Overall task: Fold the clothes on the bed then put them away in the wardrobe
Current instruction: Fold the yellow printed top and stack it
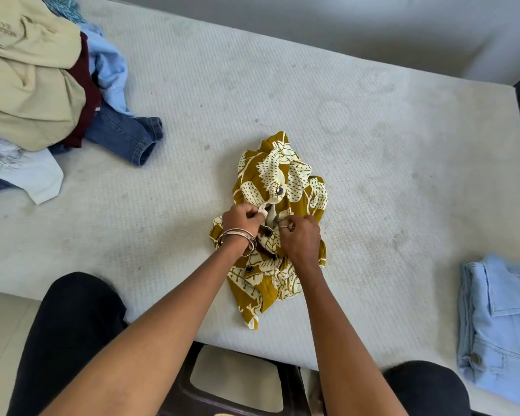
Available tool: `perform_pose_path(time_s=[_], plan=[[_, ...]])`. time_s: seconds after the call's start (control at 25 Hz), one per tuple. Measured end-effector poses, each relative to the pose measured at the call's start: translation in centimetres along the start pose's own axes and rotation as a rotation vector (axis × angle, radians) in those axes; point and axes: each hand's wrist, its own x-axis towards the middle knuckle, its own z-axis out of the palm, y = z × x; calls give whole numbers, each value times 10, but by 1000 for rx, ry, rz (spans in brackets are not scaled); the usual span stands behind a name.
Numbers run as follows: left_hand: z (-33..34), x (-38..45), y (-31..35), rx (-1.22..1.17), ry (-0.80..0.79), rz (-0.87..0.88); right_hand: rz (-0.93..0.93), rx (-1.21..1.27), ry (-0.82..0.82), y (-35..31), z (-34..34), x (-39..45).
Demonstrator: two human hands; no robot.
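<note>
A crumpled mustard-yellow shirt with a cream leaf print and dark buttons point(278, 211) lies bunched in the middle of the frame, on the white textured mattress of the bed point(373, 139), its lower end reaching toward the near edge. The left hand point(243, 217), with metal bangles at the wrist, pinches a cream fold of the shirt between thumb and curled fingers. The right hand point(300, 237), a ring on one finger, has its fingers curled down into the cloth just beside the left; both grips are closed on the shirt, close together near the button line.

Judging from this, the step in hand is sorting out this one garment, probably finding the collar or placket so it can be opened flat; folding proper has not begun. The next move calls for lifting or drawing the two grips apart to spread the cloth, then smoothing it on the mattress with room left on either side.

At the lower right of the frame a pale blue denim jacket, folded point(499, 322), lies near the mattress edge. At the upper left a loose pile of unfolded clothes point(39, 85) waits: beige, maroon, light blue, dark denim and white pieces. No wardrobe is visible. The person's dark-clad knees show at the bottom.
</note>
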Motion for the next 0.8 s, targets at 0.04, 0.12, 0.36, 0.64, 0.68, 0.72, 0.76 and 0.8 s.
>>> perform_pose_path(time_s=[0.04, 0.12, 0.36, 0.64, 0.68, 0.72, 0.76, 0.8], plan=[[0, 0, 0, -37, -9, -28, 16, -10, -4, -3, 0, 0], [-1, 1, -3, -71, -18, -62, 37, -78, -17, -7, 4, 2], [-10, 3, -10, -99, -91, -77, 158, -3, -58, -10, 9, 5], [-13, -14, 5, 95, -43, 156, 212, 258, -52, -21, -10, -8], [-12, -16, 7, 96, -39, 182, 207, 249, -50, -23, -12, -11], [-12, -19, 9, 97, -30, 208, 209, 251, -42, -26, -12, -12], [-13, -21, 11, 100, -21, 230, 206, 252, -30, -27, -13, -12], [-14, -24, 11, 101, -14, 251, 200, 251, -22, -28, -16, -14]])
